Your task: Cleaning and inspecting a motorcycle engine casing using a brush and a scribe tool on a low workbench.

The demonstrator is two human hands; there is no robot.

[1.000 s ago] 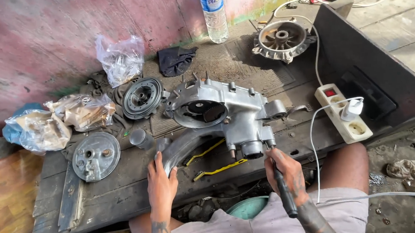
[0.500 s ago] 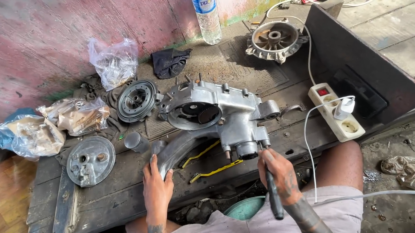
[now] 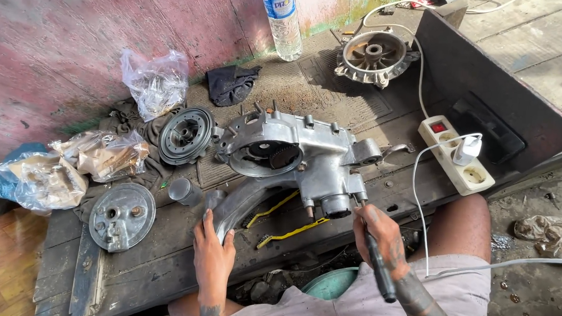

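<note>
A large bare-aluminium engine casing (image 3: 300, 156) with a curved arm lies on its side on the dark, grimy wooden work board (image 3: 162, 266), its open round cavity turned upward. The left hand (image 3: 213, 256) lies flat, fingers spread, on the curved arm's lower end, apparently pinning it steady rather than gripping it. The right hand (image 3: 379, 235) is clenched around a slim black rotary hand tool (image 3: 377, 269), held like a pen with its tip at the casing's lower right corner beside the round port; the hold suits fine work on that edge. Two yellow-handled wire brushes (image 3: 287, 231) lie just under the casing. To the left, clear plastic bags (image 3: 155, 83) hold small metal parts, their exact kind unclear. A clear plastic water bottle (image 3: 282, 22) stands upright at the far edge.
</note>
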